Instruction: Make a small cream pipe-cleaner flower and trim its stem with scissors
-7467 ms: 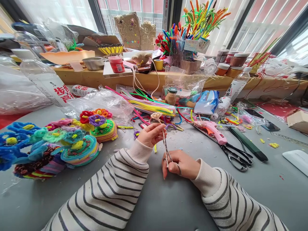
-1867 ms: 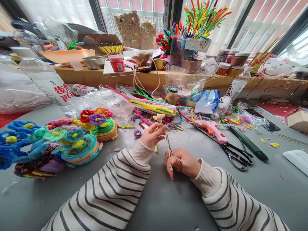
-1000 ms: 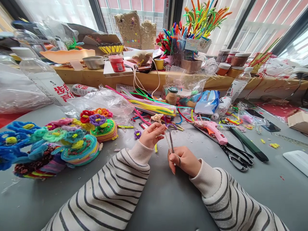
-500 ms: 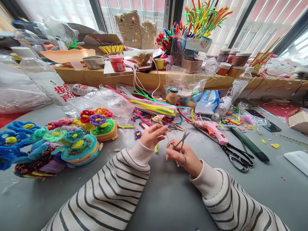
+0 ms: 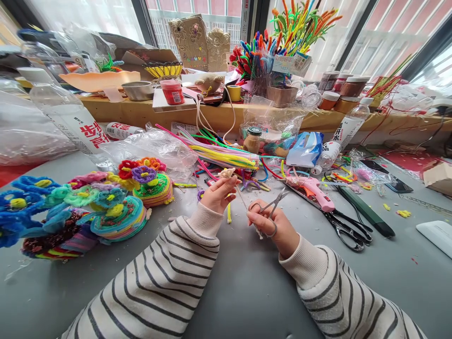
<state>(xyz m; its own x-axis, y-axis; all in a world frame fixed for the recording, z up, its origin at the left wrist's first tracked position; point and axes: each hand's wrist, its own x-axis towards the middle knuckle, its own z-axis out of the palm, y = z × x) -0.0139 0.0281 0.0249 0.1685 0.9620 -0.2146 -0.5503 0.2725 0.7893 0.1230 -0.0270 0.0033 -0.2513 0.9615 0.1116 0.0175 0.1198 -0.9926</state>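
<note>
My left hand (image 5: 219, 194) pinches a small cream flower-shaped piece (image 5: 227, 173), whose petals rise above the fingertips. A thin pale string (image 5: 243, 199) runs down from it to my right hand (image 5: 277, 228), with its loose end hanging below those fingers. The thumb and forefinger of my right hand grip the string. Small metal scissors (image 5: 274, 205) hang on the same hand, blades pointing up and to the right, parted from each other and away from the string. A yellow pipe cleaner piece (image 5: 229, 213) lies on the table between the hands.
Pipe-cleaner flowers (image 5: 81, 197) and round coiled bases (image 5: 120, 220) stand to the left. Bundled pipe cleaners (image 5: 226, 157) lie ahead. On the right are a pink glue gun (image 5: 312, 190), black-handled scissors (image 5: 349, 230) and a green bar-shaped object (image 5: 367, 212). Water bottles flank the table.
My left hand has shifted left with the flower-shaped piece, and my right hand slightly right, widening the gap. More string shows between them. The scissors have turned further to the right.
</note>
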